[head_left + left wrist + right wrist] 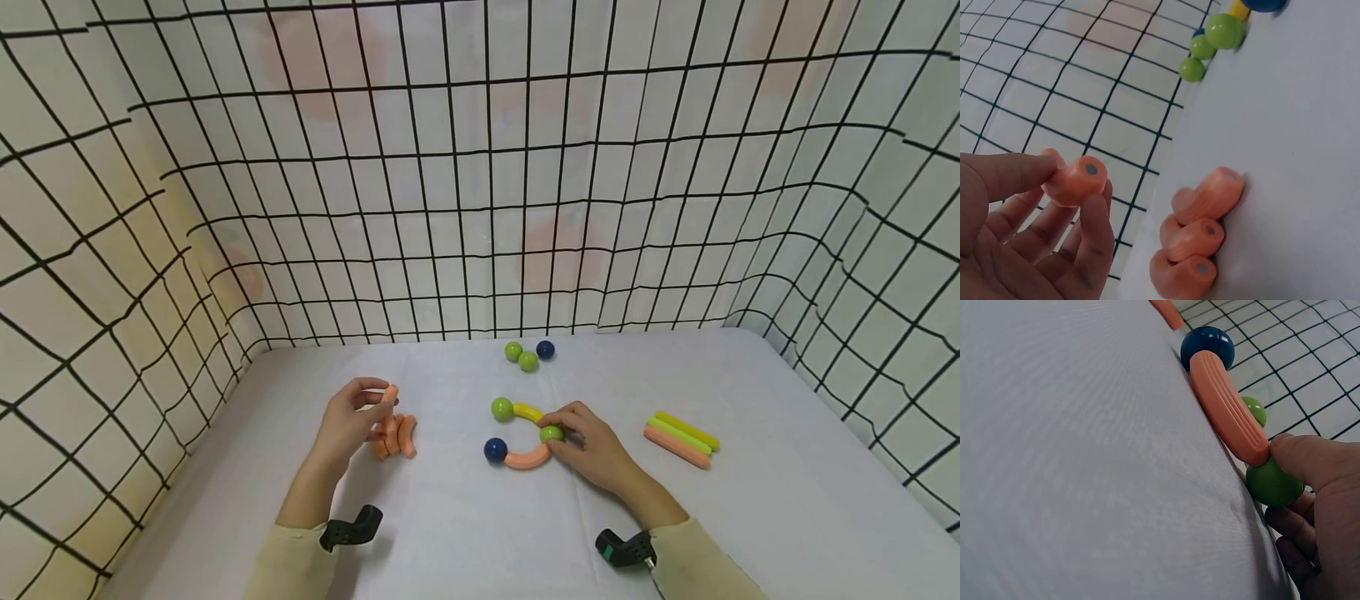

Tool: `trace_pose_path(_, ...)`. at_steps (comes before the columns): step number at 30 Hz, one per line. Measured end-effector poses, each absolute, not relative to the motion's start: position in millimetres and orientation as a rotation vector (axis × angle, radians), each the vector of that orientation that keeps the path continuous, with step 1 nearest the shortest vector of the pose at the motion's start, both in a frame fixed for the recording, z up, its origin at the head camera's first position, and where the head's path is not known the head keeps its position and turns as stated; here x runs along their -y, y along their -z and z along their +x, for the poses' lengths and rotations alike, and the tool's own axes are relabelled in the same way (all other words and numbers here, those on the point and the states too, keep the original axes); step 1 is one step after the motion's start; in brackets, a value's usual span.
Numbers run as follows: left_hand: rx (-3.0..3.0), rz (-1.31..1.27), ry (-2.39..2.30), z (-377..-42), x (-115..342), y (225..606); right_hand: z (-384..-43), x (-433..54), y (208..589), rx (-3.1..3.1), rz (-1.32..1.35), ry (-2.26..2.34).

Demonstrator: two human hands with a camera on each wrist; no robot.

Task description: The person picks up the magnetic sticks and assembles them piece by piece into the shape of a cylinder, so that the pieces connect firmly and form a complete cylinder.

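My left hand point(347, 421) pinches a curved orange rod point(1079, 181) above the table, a grey disc showing in its end. Just beside it lie several more curved orange rods point(406, 435) in a row. My right hand point(596, 446) holds a green ball point(1274, 482) between thumb and fingers. That ball joins a yellow curved rod point(528, 412) and an orange curved rod point(1225, 406) into an open ring shape. Another green ball point(502, 408) ends the yellow rod, and a dark blue ball point(495, 450) ends the orange one.
Two loose green balls point(528, 361) and a dark blue ball point(545, 350) sit at the back. On the right lie straight rods: yellow point(687, 431), lime point(679, 436) and orange point(677, 443). A black-lined grid wall point(487, 183) encloses the white table point(465, 533) at back and sides.
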State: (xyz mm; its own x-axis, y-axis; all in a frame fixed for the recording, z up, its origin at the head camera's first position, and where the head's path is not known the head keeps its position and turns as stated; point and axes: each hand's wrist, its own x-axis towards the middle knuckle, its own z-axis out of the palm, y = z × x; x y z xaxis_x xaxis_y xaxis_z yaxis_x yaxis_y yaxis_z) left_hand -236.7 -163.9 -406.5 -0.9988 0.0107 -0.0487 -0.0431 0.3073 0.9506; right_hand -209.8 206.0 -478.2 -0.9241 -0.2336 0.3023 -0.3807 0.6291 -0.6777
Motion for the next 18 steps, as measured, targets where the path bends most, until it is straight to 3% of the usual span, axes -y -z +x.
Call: trace_pose_path(18, -2.112, 0.064, -1.989, -234.2, 120.2, 422.8, -208.6, -205.1, 479.1, 2.670, 0.477, -1.164)
